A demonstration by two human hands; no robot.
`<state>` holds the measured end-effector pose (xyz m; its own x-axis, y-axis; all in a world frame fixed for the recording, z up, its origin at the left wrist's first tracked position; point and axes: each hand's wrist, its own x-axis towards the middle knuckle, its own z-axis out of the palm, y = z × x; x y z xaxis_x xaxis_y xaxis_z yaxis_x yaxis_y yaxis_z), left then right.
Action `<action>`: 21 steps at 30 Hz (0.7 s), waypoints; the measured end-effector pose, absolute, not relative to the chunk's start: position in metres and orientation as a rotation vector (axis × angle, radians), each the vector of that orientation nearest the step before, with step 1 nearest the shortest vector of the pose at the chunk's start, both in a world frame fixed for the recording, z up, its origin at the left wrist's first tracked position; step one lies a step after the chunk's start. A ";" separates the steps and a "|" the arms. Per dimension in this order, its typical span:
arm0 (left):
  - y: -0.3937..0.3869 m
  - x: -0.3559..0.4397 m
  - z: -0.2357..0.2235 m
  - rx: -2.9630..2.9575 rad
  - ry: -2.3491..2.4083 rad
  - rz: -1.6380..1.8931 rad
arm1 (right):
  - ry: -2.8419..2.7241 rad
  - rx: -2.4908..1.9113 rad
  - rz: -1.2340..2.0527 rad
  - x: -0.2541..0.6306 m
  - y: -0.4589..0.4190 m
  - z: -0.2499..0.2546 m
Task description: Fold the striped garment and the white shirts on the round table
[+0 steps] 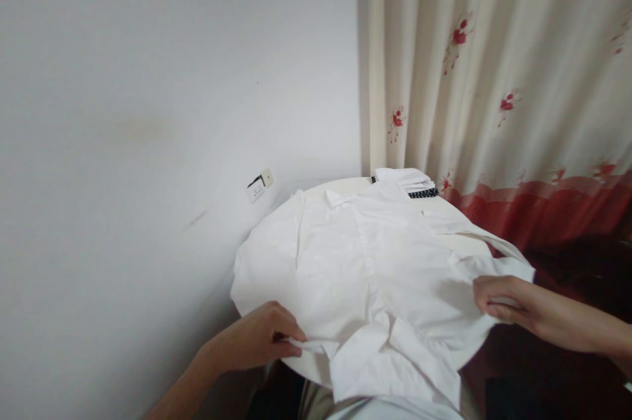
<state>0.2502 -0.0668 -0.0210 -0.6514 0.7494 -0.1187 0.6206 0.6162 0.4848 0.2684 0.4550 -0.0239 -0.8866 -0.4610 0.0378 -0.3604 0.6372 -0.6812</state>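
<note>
A white button-front shirt lies spread over a round white table, its collar at the far side and its lower part hanging over the near edge. My left hand pinches the cloth at the lower left edge of the shirt. On the other side, my right hand grips the shirt's right edge, fingers closed round the fabric. One sleeve stretches out to the right past the table's rim. The cloth is slightly lifted between both hands.
At the table's far edge sits a folded white cloth stack with a black dotted piece beneath. A white wall with a socket stands close on the left. A cream curtain with red flowers hangs behind on the right.
</note>
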 end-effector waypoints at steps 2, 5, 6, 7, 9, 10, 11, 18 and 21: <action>-0.071 0.241 -0.020 0.933 2.322 0.664 | 2.526 -0.713 -0.994 0.262 0.454 -0.019; -0.070 0.213 -0.017 0.875 2.102 0.804 | 2.420 -0.765 -0.968 0.238 0.446 -0.013; -0.067 0.199 -0.016 0.892 2.141 0.841 | 2.429 -0.791 -0.982 0.226 0.441 -0.012; -0.061 0.184 -0.017 0.912 2.235 0.866 | 2.458 -0.813 -0.996 0.211 0.435 -0.014; -0.046 0.148 -0.020 0.867 2.505 0.866 | 2.567 -0.830 -1.005 0.175 0.422 -0.023; -0.036 0.129 -0.024 0.841 2.621 0.857 | 2.638 -0.822 -0.985 0.155 0.416 -0.030; -0.026 0.110 -0.028 0.837 2.709 0.809 | 2.723 -0.810 -0.961 0.134 0.409 -0.038; 0.025 -0.007 -0.065 0.642 3.050 0.320 | 3.306 0.097 -0.644 0.000 0.403 -0.080; 0.025 -0.045 -0.075 0.382 3.170 0.266 | 3.244 0.263 -0.698 -0.038 0.414 -0.087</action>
<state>-0.0450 0.0255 -0.0750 -0.9697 0.2305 0.0812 0.2408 0.9579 0.1565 -0.0378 0.4144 -0.0865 -0.9703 0.1913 0.1480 0.1136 0.9006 -0.4196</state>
